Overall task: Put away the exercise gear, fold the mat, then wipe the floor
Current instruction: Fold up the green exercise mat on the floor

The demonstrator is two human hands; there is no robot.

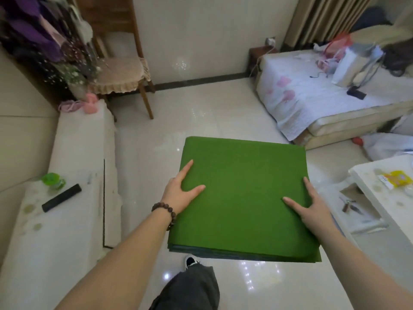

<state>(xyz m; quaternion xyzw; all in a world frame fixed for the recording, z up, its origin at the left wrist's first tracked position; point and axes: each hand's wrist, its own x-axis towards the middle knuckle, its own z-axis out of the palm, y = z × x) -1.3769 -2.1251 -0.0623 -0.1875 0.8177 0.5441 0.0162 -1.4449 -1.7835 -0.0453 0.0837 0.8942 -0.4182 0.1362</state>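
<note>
Left hand: the left hand (182, 193) grips the left edge of the folded green mat (241, 202), thumb spread flat on top, remaining fingers out of sight beneath.
Right hand: the right hand (309, 205) grips the mat's right edge the same way, thumb on top, other fingers hidden under it.
Head view, mat: folded into a thick square stack, layered edges showing on the near side; held level in the air above the floor (201, 117), over the person's shoe (190, 261).
Left of the mat: a white surface (73, 153) carrying a dark remote (61, 198) and a green bottle (53, 181).
Beyond the mat: a wooden chair (125, 74) to the far left, a bed (312, 101) to the far right.
Right of the mat: a low white surface (384, 209) with a yellow packet (396, 179).
Done: folding looks finished; no exercise gear shows on the floor.
Left: storing the mat, then wiping the floor; no cloth or mop is in view.
</note>
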